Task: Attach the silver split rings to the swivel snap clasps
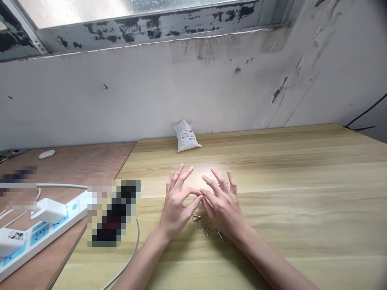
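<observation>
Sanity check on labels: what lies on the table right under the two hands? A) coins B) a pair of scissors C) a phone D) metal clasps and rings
D: small metal clasps and rings lie on the wooden table between and beneath the left hand and right hand, whose fingertips meet above them.

The small white bag [185, 135] at the back of the desk [302, 193] carries a printed label with dark lines of text and a short blue bar, but the print is too small to read; nothing else bears legible writing
</observation>
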